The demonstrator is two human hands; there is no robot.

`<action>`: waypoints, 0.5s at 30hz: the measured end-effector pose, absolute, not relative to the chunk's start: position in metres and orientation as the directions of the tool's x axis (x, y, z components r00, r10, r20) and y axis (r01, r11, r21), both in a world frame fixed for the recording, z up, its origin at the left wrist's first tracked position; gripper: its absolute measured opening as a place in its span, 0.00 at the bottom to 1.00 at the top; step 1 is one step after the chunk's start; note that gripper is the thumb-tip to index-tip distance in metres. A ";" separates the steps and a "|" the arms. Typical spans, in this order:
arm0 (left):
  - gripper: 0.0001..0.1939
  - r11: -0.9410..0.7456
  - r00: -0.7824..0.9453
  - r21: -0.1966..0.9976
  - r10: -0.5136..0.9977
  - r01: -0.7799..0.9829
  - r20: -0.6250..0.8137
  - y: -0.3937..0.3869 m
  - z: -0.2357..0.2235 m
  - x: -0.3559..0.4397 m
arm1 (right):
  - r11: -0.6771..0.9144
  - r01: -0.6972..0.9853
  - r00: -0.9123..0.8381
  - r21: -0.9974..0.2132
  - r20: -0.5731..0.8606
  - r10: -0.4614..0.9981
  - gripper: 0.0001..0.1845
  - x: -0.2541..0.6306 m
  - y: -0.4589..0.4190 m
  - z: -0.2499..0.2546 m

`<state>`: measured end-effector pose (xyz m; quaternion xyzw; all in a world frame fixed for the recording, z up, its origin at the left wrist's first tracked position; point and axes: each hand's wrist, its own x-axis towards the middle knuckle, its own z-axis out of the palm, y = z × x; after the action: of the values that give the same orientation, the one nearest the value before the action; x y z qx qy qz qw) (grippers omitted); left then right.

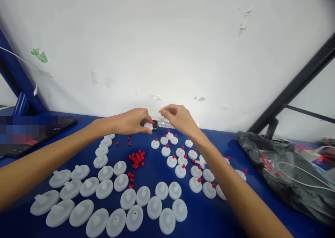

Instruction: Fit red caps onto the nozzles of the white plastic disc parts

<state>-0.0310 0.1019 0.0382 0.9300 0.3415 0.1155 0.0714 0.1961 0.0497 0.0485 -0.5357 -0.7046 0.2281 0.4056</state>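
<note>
The right forearm partly hides a white disc, the left edge crops a black device, and rightmost clutter blurs.

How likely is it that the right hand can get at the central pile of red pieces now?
Probably yes: the pile of red pieces lies uncovered on the blue table. The left hand, holding a white disc, is near the way, but the right hand could likely pass beside it.

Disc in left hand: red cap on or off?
Looks on: red cap shows at upper edge of white disc; cannot tell if fully seated.
</note>
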 end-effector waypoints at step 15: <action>0.17 -0.634 0.642 0.154 0.767 0.757 0.004 0.120 0.037 -0.049 | 0.528 0.757 -0.509 -0.385 0.160 0.846 0.11 0.170 0.030 0.038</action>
<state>-0.0492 0.1196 0.0368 0.9034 0.4219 0.0345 0.0691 0.1702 0.0305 0.0382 -0.4671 -0.8581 0.1339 0.1660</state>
